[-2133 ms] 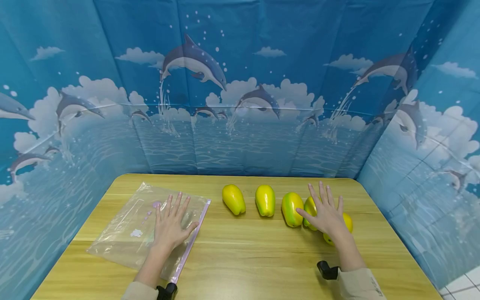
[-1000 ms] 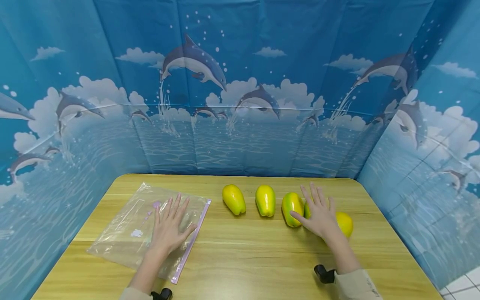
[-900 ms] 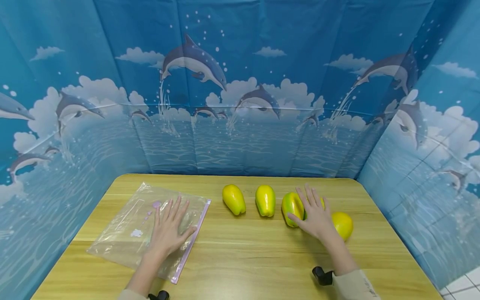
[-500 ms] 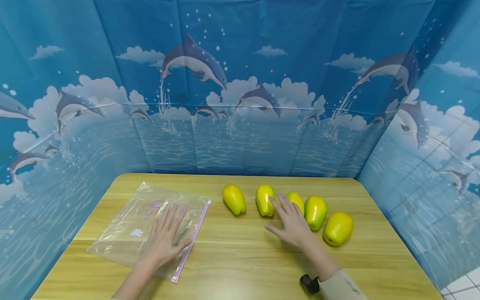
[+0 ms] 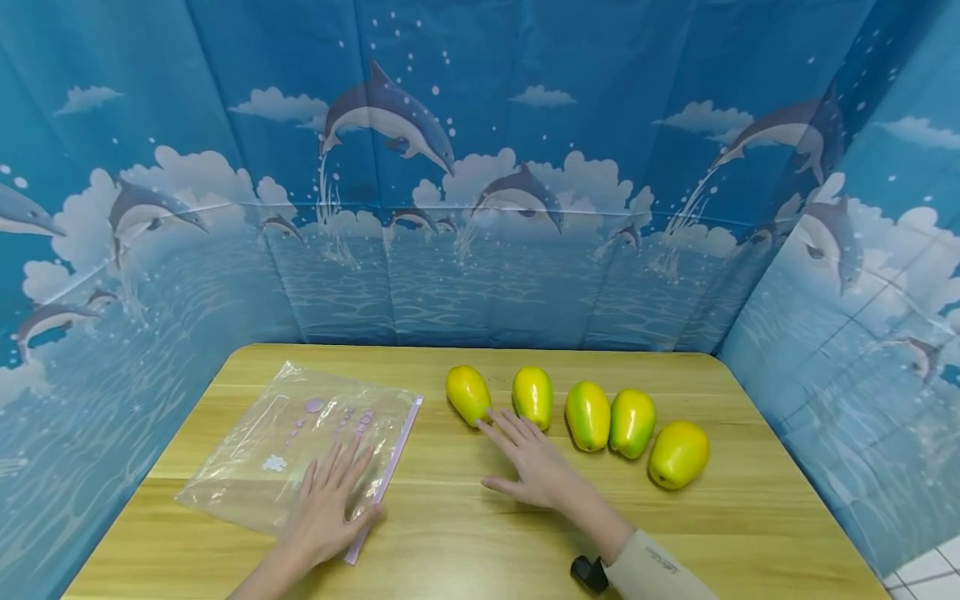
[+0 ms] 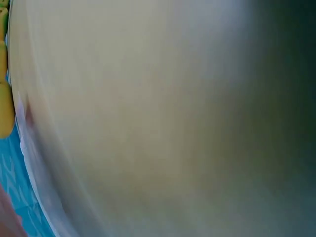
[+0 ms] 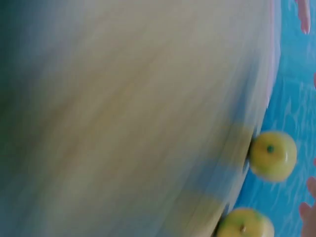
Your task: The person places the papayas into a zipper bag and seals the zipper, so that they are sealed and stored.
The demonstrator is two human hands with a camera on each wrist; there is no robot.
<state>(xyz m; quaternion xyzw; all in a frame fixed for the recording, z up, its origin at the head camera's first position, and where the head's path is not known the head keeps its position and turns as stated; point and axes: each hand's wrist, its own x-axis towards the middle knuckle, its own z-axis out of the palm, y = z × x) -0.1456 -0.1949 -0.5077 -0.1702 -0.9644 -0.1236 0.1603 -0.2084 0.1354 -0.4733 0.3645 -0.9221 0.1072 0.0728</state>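
Note:
My left hand [image 5: 322, 508], fingers spread, is over the lower right part of a clear zip bag [image 5: 240, 467], its thumb across the lilac zip edge. The bag lies flat on the left of the table and has small lilac and white prints. My right hand [image 5: 536, 467] is stretched out with straight fingers and holds nothing. Its fingertips overlap the lower ends of the two leftmost yellow-green, mango-like fruits, the first [image 5: 468, 393] and the second [image 5: 533, 393]. To the right are a third fruit [image 5: 587, 417], a fourth [image 5: 632, 423] and the rightmost one [image 5: 678, 455].
A wooden table [image 5: 450, 533] bears everything. Behind it and along both sides hangs a blue curtain [image 5: 480, 283] with dolphins. The right wrist view has two fruits, one [image 7: 272, 156] fully in frame, by the table's edge.
My right hand has swept left from over the right-hand fruits to the two leftmost ones, uncovering the others. My left hand has slid a little toward me over the bag. The fruits and bag stay put.

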